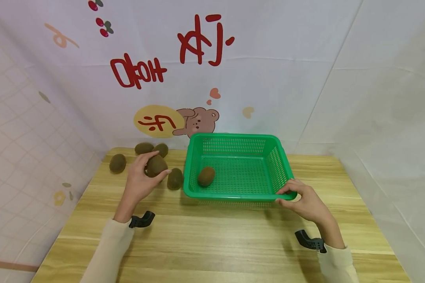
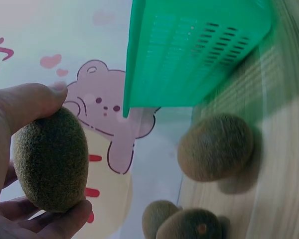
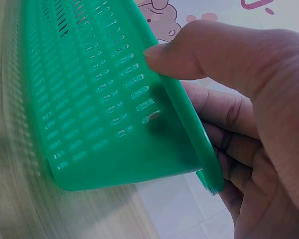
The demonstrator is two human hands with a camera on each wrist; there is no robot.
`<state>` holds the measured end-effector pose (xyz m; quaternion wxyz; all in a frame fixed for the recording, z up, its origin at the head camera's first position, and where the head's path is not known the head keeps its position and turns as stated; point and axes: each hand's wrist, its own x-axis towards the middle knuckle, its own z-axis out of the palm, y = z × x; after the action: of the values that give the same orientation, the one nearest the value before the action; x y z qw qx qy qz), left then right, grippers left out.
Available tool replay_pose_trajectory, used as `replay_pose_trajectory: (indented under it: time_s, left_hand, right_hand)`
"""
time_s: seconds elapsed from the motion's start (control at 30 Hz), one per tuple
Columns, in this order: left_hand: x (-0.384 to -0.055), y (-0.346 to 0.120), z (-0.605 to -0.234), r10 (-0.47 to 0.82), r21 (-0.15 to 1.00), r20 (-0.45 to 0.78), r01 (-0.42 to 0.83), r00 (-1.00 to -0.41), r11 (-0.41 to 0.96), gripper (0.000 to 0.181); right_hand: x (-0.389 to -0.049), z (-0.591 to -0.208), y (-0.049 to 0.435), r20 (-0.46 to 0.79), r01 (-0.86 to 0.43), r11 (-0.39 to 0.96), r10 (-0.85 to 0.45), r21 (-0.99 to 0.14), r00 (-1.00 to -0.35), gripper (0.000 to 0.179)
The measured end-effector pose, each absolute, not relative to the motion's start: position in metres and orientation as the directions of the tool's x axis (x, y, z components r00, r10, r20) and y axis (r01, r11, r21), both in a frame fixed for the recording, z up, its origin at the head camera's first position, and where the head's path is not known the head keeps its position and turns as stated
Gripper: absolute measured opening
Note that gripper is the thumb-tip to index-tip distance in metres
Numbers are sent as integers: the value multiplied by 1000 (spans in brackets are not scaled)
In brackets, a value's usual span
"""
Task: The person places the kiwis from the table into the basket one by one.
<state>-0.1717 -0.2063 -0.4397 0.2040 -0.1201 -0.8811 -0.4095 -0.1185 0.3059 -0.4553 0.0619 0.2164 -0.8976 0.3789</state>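
Observation:
My left hand grips a brown fuzzy kiwi, thumb on one side and fingers on the other. In the left wrist view that kiwi is held off the table. Several more kiwis lie around it: one between the hand and the basket, one at the far left, and two at the back. A green plastic basket stands right of them, with one kiwi inside at its left. My right hand pinches the basket's near right corner, thumb outside the rim and fingers over it.
The wood-grain table meets a white cloth backdrop printed with a bear and red lettering. White cloth also hangs at the left and right sides. A black wrist mount sits on the left forearm, another on the right.

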Motion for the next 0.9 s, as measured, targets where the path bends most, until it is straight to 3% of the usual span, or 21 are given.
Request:
replay_pose_trajectory:
  time_s: [0.9]
  left_hand:
    - [-193,-168,-424,122,712,440,429,-889,556,69]
  right_hand:
    - [-118,-453,304,286,-446,612,-346,-653,-894,21]
